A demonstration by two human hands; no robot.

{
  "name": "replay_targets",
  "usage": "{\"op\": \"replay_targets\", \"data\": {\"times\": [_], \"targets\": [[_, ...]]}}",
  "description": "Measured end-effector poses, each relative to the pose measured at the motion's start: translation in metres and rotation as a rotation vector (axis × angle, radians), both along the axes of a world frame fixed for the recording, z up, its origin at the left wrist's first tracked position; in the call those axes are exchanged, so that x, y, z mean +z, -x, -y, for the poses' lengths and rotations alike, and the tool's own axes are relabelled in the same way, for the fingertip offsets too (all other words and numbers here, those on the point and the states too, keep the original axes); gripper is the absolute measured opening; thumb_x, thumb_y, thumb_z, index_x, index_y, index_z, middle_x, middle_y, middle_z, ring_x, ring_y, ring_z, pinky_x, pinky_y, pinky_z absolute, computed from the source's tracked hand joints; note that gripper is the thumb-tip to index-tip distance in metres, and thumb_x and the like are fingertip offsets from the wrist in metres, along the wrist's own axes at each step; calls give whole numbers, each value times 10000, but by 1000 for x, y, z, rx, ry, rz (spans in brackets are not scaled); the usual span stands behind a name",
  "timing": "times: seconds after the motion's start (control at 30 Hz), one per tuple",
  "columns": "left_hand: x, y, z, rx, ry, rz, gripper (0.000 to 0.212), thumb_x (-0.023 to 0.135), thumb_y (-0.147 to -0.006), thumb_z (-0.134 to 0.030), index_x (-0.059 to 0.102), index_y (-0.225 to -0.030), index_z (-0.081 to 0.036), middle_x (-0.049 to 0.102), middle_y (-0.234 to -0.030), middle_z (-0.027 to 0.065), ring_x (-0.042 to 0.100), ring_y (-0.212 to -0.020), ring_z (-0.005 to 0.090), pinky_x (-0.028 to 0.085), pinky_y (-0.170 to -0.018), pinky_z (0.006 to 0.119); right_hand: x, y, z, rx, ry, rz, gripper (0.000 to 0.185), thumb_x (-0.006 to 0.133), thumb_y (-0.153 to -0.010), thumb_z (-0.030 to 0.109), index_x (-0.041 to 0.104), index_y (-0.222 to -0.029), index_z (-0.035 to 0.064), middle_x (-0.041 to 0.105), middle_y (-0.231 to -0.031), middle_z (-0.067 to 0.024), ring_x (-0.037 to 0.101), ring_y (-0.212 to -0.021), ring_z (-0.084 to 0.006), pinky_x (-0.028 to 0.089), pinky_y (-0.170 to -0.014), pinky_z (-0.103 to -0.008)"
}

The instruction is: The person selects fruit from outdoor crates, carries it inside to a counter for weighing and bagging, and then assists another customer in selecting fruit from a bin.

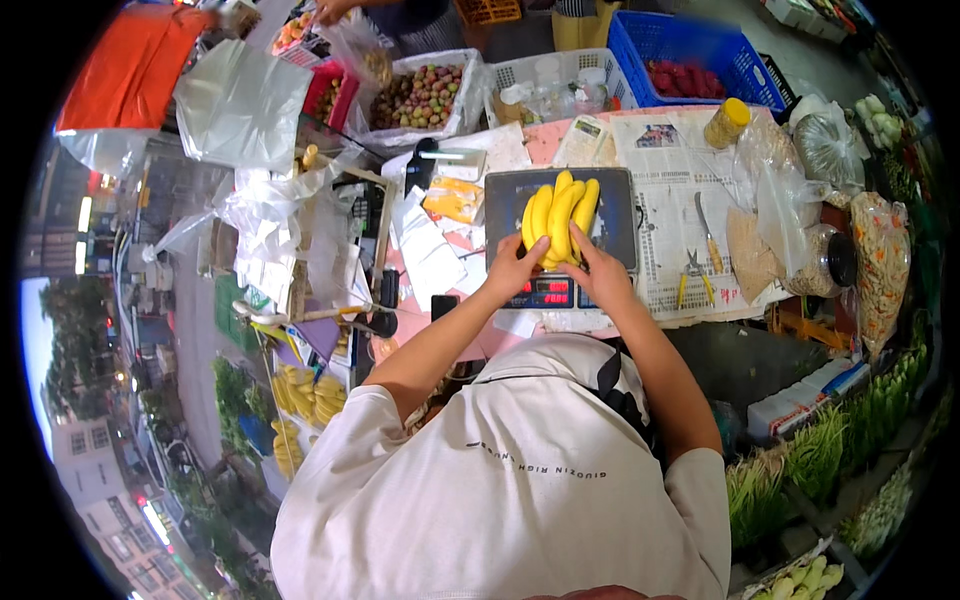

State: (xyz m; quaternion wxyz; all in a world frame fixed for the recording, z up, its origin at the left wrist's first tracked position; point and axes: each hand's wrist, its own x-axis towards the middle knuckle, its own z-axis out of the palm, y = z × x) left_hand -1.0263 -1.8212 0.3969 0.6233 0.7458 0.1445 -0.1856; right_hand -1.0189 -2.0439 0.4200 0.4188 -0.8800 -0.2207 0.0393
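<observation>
A bunch of yellow bananas [561, 214] lies on the dark platform of a digital scale [506, 193]. My left hand [516, 266] is at the near left end of the bunch, its thumb against the fruit. On the near right side my right hand [602, 274] touches the bananas with thumb and fingers. Both hands hold the bunch between them. Red digits glow on the scale's display, partly hidden by my hands. To the right, pliers with yellow handles [696, 281] and a knife [709, 232] rest on newspaper [660, 180].
Behind the table stand a white crate of round fruit [420, 97], a white crate with plastic containers [555, 88] and a blue crate [694, 64]. Plastic bags [262, 202] hang at left. A yellow-lidded jar [727, 124] and bagged goods [881, 262] stand right. Another person's hand [334, 9] shows at the top.
</observation>
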Motion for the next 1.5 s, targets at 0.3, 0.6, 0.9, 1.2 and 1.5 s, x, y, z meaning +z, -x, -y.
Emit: {"op": "replay_targets", "data": {"times": [0.3, 0.6, 0.9, 1.2, 1.5], "targets": [[-1, 126, 4, 179, -121, 264, 510, 743, -892, -214, 525, -1319, -41, 497, -1271, 129, 609, -954, 186, 536, -775, 307, -33, 56, 80, -534, -223, -235, 714, 685, -909, 135, 317, -1511, 30, 592, -1345, -170, 607, -1189, -244, 523, -909, -357], [-61, 197, -43, -175, -765, 184, 770, 700, -867, -356, 362, -1421, 57, 361, -1452, 361, 404, -1332, 502, 369, -1108, 474, -110, 55, 90, -354, -363, -615, 695, 682, -906, 106, 338, -1499, -4, 596, -1300, -198, 596, -1184, -257, 525, -927, -354], [-30, 147, -89, -314, -657, -121, 580, 664, -876, -467, 623, -1233, -11, 672, -1124, 261, 678, -972, 382, 540, -855, 427, -114, 83, 111, -482, -597, -535, 566, 641, -967, 156, 402, -1447, -27, 620, -1223, -153, 624, -1058, -183, 521, -860, -292], [68, 56, -132, 200, -483, 371, 260, 654, -962, -217, 699, -1095, 1, 738, -896, 90, 671, -782, 113, 529, -727, 258, -149, 166, 194, -627, -315, -482, 348, 631, -984, 202, 628, -1244, -28, 660, -966, -52, 578, -844, -107, 486, -772, -249], [253, -102, -237, 1110, -994, 1187, 350, 721, -879, -265, 648, -1056, 28, 674, -1009, 119, 631, -781, 166, 524, -750, 319, -142, 208, 206, -752, -238, -373, 297, 630, -984, 186, 625, -1158, -54, 664, -872, -85, 607, -741, -125, 519, -652, -258]]}}
